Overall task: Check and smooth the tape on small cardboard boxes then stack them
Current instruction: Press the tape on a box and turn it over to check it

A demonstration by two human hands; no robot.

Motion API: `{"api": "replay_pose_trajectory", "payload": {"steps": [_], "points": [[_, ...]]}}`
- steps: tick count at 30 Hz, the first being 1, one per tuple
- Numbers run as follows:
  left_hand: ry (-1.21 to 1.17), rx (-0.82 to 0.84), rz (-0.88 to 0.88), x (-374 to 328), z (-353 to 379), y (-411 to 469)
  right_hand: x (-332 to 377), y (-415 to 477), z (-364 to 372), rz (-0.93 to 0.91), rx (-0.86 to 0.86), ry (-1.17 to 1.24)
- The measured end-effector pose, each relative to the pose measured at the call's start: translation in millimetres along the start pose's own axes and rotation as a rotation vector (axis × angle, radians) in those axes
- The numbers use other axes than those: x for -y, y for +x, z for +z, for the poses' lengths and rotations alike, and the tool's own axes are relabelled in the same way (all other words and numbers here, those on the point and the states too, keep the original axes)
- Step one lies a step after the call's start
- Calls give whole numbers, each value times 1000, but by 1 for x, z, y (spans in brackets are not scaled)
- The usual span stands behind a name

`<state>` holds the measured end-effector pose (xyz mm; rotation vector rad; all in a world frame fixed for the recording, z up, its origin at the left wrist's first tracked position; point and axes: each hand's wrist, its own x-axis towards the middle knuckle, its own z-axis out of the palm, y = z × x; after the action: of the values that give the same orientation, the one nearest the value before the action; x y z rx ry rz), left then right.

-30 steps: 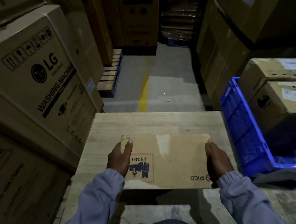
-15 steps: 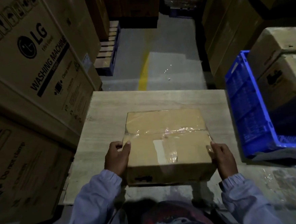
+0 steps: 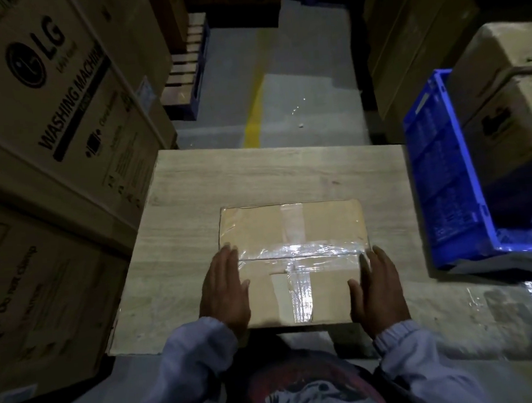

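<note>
A small cardboard box lies flat on the wooden table, its taped top facing up. Shiny clear tape runs across the seam and another strip crosses it lengthwise. My left hand rests flat on the box's near left corner, fingers stretched out and together. My right hand lies flat on the near right edge, fingertips reaching the end of the cross tape. Neither hand grips the box.
Large washing machine cartons stack up close on the left. A blue plastic crate sits to the right of the table, with more cardboard boxes in and behind it. Beyond the table runs a grey floor aisle with a yellow line.
The box was tipped from standing on edge to lying flat, tape side up. My hands left its sides and now lie flat on its top.
</note>
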<state>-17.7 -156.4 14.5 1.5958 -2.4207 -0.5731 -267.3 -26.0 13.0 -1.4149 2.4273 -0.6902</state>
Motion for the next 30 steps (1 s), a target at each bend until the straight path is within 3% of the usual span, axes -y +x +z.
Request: {"api": "replay_pose_trajectory", "payload": {"steps": [3,6,12,18,24,30], "points": [[135,124,154,-10,9,-4,6,7,6,-226,78,-108],[207,171,180,-10,13,-2,11,9,22,-335,217,-175],[275,162,223,-3,18,6,15,8,28,-321,241,-244],[246,25,189,-5,3,34,24,37,15,-346,164,-218],[302,61,218,1,15,44,19,45,26,-312,178,-344],[292,32,194,4,13,60,25,65,18,-302,147,-300]]}}
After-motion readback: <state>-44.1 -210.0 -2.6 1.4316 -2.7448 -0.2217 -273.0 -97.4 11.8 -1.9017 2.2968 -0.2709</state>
